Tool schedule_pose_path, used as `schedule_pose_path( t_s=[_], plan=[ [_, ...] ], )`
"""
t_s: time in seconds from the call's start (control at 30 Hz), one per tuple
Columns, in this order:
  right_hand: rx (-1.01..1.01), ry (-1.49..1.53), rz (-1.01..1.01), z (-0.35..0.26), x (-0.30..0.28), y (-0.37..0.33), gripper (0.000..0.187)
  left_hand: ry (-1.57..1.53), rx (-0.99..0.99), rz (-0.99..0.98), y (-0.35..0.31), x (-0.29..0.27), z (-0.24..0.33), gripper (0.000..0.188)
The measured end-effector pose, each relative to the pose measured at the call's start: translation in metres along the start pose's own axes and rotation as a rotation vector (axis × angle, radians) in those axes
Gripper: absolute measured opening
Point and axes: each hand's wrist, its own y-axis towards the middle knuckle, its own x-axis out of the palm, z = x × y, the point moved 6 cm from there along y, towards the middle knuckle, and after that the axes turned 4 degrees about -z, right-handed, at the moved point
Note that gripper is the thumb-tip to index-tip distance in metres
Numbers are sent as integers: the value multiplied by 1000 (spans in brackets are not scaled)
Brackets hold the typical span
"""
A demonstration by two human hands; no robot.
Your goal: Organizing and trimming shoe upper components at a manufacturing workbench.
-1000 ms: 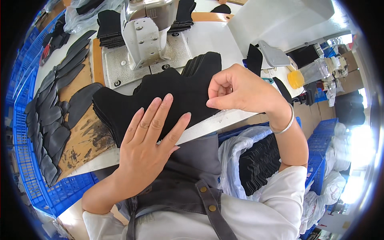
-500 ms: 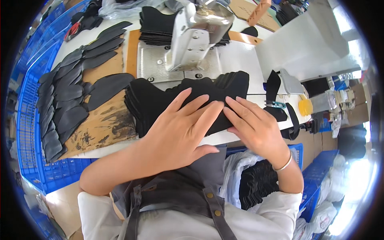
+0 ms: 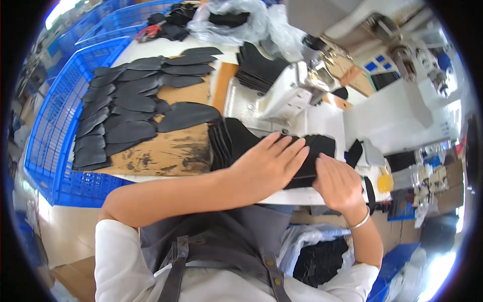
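The stack of black fabric pieces [image 3: 236, 137] lies at the front of the white table [image 3: 298, 196], directly before the sewing machine [image 3: 289, 100]. The left hand [image 3: 267, 168] is laid across the middle of the stack from the near side, palm down; its fingers are extended and slightly spread, the tips reaching the far edge of the top piece. It grasps nothing visible. The left end of the stack projects uncovered beyond this hand, its layered edges fanned slightly out of line. The right hand [image 3: 338, 185] is at the stack's right end, fingers close together and bent, fingertips against the black material; whether they pinch any layer cannot be determined. A strip of the stack is visible between the two hands, which are apart but near each other. A bracelet [image 3: 359, 219] is worn on the right wrist. To the left of the stack, dark grey pieces [image 3: 133, 105] overlap in rows on a stained brown board [image 3: 173, 156], beside a blue basket [image 3: 45, 156]. A second black stack [image 3: 257, 68] is located left of the machine head. Below the table, a plastic-lined container [image 3: 291, 254] holds further black pieces [image 3: 321, 261].
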Motion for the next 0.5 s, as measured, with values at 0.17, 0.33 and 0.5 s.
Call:
schedule_pose_path(
  t_s=[0.17, 0.33, 0.5],
  plan=[
    [139, 176, 170, -8, -26, 22, 32, 423, -188, -25, -24, -76, -14, 39],
    [300, 477, 64, -21, 8, 4, 51, 505, -398, 98, -38, -113, -118, 48],
    [318, 536, 69, -38, 19, 10, 45, 501, -231, 35, 70, -50, -165, 42]
  ],
)
